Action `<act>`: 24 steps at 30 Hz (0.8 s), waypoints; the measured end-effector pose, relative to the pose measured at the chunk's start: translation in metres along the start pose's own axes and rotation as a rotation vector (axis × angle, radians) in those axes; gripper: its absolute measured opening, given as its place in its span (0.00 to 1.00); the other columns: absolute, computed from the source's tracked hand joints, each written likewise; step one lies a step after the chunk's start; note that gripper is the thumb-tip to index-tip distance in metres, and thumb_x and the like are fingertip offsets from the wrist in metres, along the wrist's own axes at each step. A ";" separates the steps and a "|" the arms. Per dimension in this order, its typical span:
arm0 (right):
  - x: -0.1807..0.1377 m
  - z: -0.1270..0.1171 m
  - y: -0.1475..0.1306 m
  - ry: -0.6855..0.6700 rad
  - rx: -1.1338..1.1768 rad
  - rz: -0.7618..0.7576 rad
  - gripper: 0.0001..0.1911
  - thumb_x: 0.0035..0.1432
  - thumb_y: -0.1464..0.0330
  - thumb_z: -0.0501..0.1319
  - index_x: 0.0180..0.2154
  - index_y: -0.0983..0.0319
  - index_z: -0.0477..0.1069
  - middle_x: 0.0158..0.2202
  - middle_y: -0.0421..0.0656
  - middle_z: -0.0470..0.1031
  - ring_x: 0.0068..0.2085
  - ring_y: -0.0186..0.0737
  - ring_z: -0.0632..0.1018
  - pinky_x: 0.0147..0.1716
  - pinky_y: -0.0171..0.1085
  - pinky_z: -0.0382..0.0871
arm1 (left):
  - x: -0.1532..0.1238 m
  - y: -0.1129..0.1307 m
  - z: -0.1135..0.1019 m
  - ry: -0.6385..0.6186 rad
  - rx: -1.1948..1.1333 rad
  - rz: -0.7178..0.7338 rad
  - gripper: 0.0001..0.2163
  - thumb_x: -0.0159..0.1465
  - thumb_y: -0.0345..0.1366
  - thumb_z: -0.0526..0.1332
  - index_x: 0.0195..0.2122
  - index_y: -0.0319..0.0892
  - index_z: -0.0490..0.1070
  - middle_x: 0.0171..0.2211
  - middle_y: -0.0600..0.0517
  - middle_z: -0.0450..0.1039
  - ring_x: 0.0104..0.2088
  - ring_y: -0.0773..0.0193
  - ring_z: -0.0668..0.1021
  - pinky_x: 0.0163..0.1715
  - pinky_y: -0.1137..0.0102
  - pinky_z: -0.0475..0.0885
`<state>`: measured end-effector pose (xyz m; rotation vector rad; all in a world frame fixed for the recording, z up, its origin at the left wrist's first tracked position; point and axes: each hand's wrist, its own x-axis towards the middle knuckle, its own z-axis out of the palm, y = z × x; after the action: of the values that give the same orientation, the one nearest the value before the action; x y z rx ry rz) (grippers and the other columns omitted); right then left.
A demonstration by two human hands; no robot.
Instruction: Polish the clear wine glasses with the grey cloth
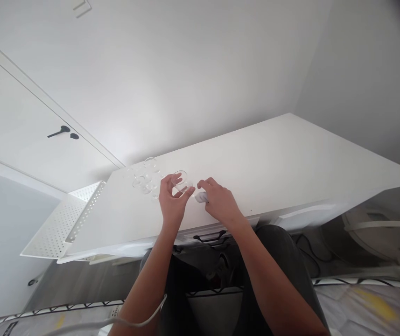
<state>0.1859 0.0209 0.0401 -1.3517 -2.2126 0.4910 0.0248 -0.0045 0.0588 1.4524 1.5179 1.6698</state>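
Left hand (172, 201): a clear glass dish (180, 181) is pinched between thumb and fingers, held just above the white table (291, 158).
Right hand (219, 201): fingers are curled onto a small pale object (201, 197) resting on the table; whether it is gripped cannot be told.
Risk: the dish could be slipped from the light pinch or knocked against the clear glassware (146, 176) clustered just beyond it.
Hard to make out: the glass pieces are barely separated from the white surface, so their number is not established.
Hidden: what the pale object is.

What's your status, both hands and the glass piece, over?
Left hand pinching clear glass dish above white desk. Right hand on small white object. More clear glassware close behind left hand.
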 end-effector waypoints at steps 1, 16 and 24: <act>-0.001 0.000 0.000 -0.036 -0.026 -0.028 0.30 0.53 0.80 0.57 0.57 0.55 0.68 0.55 0.45 0.73 0.35 0.39 0.77 0.28 0.37 0.55 | 0.001 -0.002 0.002 -0.002 0.011 -0.006 0.27 0.57 0.40 0.76 0.55 0.49 0.67 0.60 0.43 0.73 0.60 0.51 0.76 0.50 0.55 0.82; -0.002 0.014 0.001 -0.191 -0.119 -0.036 0.26 0.58 0.77 0.57 0.58 0.58 0.73 0.62 0.49 0.73 0.40 0.45 0.82 0.33 0.39 0.65 | 0.008 -0.020 0.024 -0.113 -0.002 -0.043 0.30 0.58 0.38 0.75 0.59 0.51 0.64 0.64 0.44 0.69 0.62 0.52 0.73 0.54 0.56 0.78; 0.004 0.001 0.023 -0.131 -0.090 0.214 0.21 0.59 0.76 0.56 0.54 0.61 0.69 0.62 0.51 0.71 0.43 0.45 0.81 0.33 0.38 0.64 | -0.010 -0.035 -0.047 0.139 0.516 0.029 0.13 0.72 0.47 0.57 0.34 0.45 0.64 0.29 0.55 0.67 0.31 0.63 0.71 0.35 0.69 0.66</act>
<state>0.2002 0.0342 0.0277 -1.6578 -2.2285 0.5771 -0.0245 -0.0233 0.0308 1.6341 2.1286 1.4826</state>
